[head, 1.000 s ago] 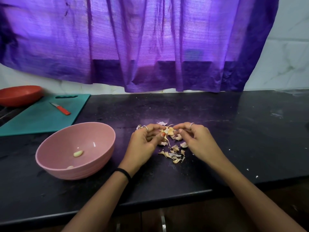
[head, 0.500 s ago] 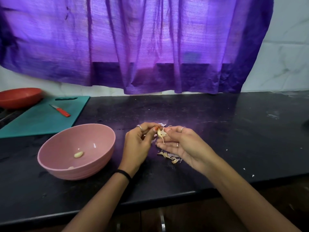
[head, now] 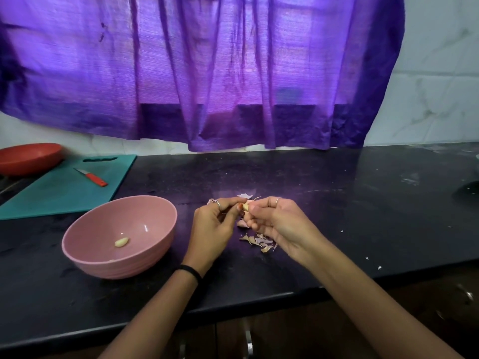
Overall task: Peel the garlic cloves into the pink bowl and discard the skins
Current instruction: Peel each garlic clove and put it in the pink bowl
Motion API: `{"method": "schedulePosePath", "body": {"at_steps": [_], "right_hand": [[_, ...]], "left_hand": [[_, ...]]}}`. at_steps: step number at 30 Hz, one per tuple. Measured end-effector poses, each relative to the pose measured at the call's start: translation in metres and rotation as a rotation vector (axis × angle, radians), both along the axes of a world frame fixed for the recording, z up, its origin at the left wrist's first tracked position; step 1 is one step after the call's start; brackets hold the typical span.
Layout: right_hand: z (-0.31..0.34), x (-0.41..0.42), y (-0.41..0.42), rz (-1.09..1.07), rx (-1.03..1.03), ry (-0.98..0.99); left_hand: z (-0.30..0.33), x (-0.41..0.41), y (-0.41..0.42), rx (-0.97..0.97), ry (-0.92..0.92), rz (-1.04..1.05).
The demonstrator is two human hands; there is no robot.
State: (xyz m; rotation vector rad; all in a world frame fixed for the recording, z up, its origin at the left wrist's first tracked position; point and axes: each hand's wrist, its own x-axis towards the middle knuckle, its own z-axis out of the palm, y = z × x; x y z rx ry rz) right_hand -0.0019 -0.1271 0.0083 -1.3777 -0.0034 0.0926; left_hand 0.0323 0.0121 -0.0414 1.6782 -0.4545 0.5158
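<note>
1. A second ago both hands were down among the skins on the table, sorting through the pile. Now the left hand (head: 211, 229) and the right hand (head: 280, 224) are raised a little above it and meet at the fingertips over one garlic clove (head: 246, 206).

2. The grip of each hand is closed to a pinch. The right thumb and fingers curl round the clove, and the left thumb and forefinger nip at its near end. How much skin still clings to the clove is too small to tell.

3. The skins (head: 259, 240) lie loose on the table (head: 337, 216) just below the right hand, with one pale scrap (head: 245, 195) just beyond the fingers. The pile looks much as it did half a second ago.

4. The pink bowl (head: 103, 265) stands to the left of the left hand, close but not touching it. One peeled clove (head: 121, 242) rests inside, and a second pale bit near the front rim may be another.

5. My reading is that a fresh clove has been picked out and peeling is just starting, so the task is early. The skins are not yet discarded.

6. The green cutting board (head: 62, 193), the small red-handled knife (head: 90, 176) on it and the red bowl (head: 28, 158) lie untouched at the far left.
</note>
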Motion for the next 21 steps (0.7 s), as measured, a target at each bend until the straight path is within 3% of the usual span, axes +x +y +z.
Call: {"method": "schedulePosePath", "body": {"at_steps": [10,14,21], "right_hand": [[-0.011,0.005,0.001,-0.085,-0.301,-0.188],[-0.015,0.007,-0.004,-0.154,-0.544,-0.299],[-0.023,0.007,-0.007,-0.256,-0.794,-0.472]], "left_hand": [[0.002,-0.001,-0.002,0.174,-0.135,0.098],[0.001,-0.003,-0.004,0.277,-0.216,0.131],[0.002,-0.003,-0.005,0.326,-0.174,0.117]]}}
